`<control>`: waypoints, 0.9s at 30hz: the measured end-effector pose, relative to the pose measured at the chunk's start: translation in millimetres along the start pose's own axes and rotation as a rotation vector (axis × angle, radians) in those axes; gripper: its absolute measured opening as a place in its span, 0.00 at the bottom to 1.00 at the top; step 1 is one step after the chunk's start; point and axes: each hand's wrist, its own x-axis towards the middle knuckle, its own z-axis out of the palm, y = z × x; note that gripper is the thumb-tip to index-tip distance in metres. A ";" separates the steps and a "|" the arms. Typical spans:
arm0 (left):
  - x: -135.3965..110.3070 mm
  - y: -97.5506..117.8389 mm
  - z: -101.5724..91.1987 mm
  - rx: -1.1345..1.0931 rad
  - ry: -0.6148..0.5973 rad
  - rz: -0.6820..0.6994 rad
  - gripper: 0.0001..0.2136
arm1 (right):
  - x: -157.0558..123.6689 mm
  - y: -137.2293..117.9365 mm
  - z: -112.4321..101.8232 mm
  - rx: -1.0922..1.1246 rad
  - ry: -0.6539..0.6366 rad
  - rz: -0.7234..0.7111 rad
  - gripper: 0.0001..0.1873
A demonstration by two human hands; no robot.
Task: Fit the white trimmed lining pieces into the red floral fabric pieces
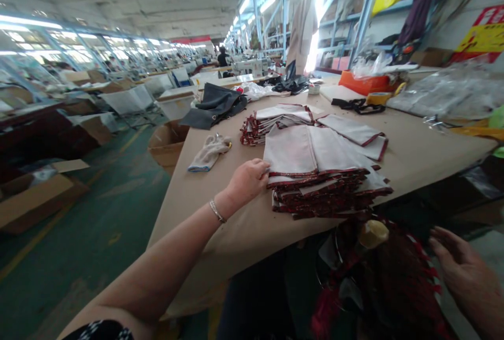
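Note:
My left hand (247,179) reaches across the brown table (205,208) and its fingers curl onto the left edge of a stack of grey fabric pieces with dark red trim (315,172). A thin bracelet sits on that wrist. My right hand (462,269) hovers low at the right, fingers spread and holding nothing, next to a dark red piece of fabric (378,287) below the table edge. A second stack of the same pieces (275,122) lies farther back, with loose pieces (360,134) beside it.
A white glove (208,152) and a dark grey garment (214,106) lie on the table's left side. An orange tray (364,83), black straps and plastic bags sit at the back right. Cardboard boxes (35,195) stand on the green floor at left. A person stands far back.

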 end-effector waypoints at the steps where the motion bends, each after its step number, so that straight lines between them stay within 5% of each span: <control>1: -0.6 1.3 -2.2 0.047 -0.021 0.018 0.13 | 2.6 -31.5 -3.0 -0.010 0.002 -0.012 0.13; 3: -2.3 4.9 -6.5 0.104 -0.040 0.052 0.15 | 2.2 -97.5 -6.6 -0.007 0.003 -0.124 0.14; 6: -2.8 10.7 -11.5 0.130 -0.054 0.113 0.17 | -6.7 -177.4 0.6 0.176 -0.107 -0.551 0.12; 10: 3.5 13.5 -15.1 0.164 -0.096 0.151 0.12 | -11.5 -227.8 31.0 0.310 -0.314 -0.861 0.11; 16: 18.1 12.5 -21.6 0.253 -0.143 0.085 0.12 | 6.5 -263.5 82.5 0.276 -0.494 -0.894 0.07; 21: 28.7 31.0 -33.9 0.188 0.028 0.089 0.12 | 28.4 -306.0 112.7 -0.208 -0.364 -0.905 0.17; 27: 30.4 43.5 -41.8 0.091 0.149 0.149 0.11 | 77.1 -311.4 98.7 -0.530 -0.377 -0.731 0.14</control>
